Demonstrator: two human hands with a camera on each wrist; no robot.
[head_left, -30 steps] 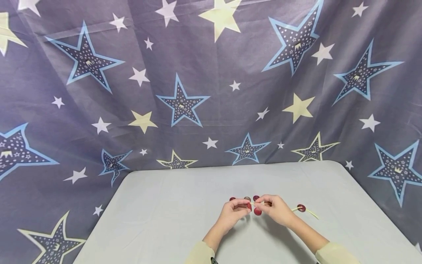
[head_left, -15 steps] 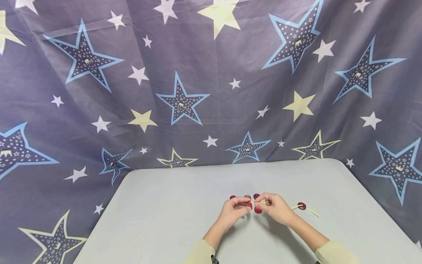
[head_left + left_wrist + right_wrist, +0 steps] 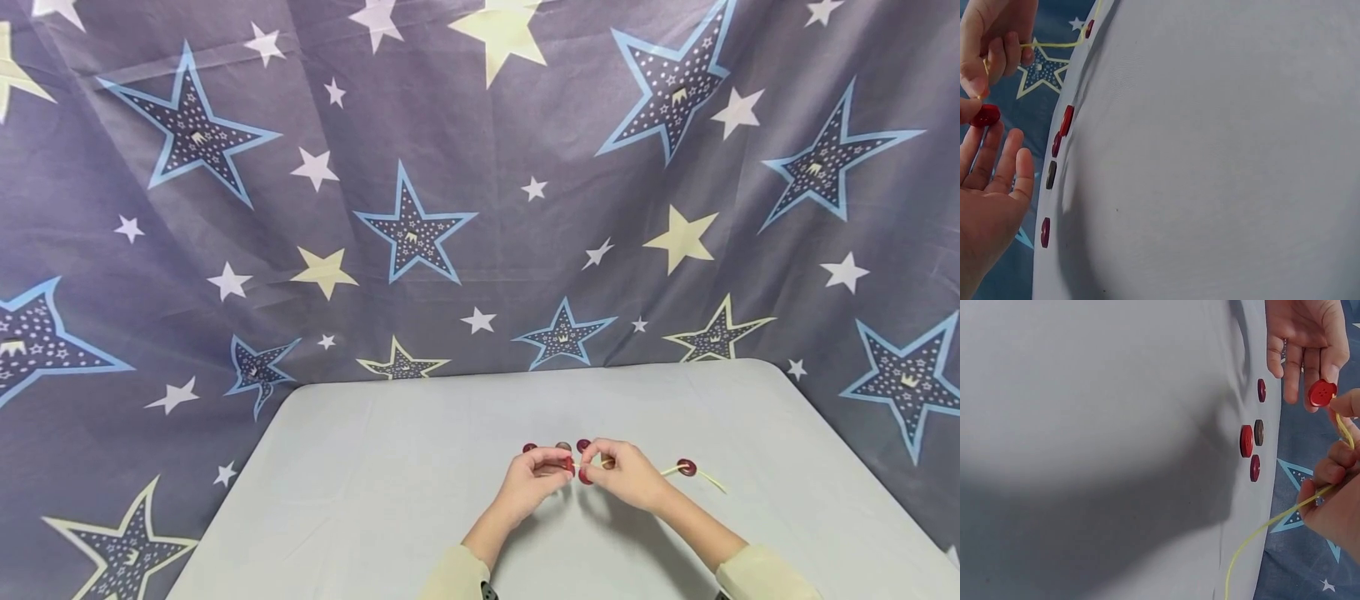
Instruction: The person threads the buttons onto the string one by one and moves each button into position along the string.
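My left hand (image 3: 527, 485) pinches a round red button (image 3: 1321, 394) by its edge between thumb and fingers, above the table. Facing it, my right hand (image 3: 632, 477) pinches the end part of a yellow cord (image 3: 1285, 514) right at the button's face. Whether the tip passes through a hole is too small to tell. From the right fingers the cord runs down to the table, where a dark red button (image 3: 686, 467) sits on it near its far end. In the left wrist view the same red button (image 3: 985, 115) shows between both hands.
Loose buttons lie on the pale table (image 3: 375, 467) close to the hands: a red one (image 3: 1246, 441), a brown one (image 3: 1259, 432) and two dark red ones (image 3: 1255, 468). A star-patterned cloth (image 3: 480, 250) hangs behind the table.
The right fingertips have shifted slightly at the red button, partly covering the loose red button behind. The left hand keeps its pinch in nearly the same place.
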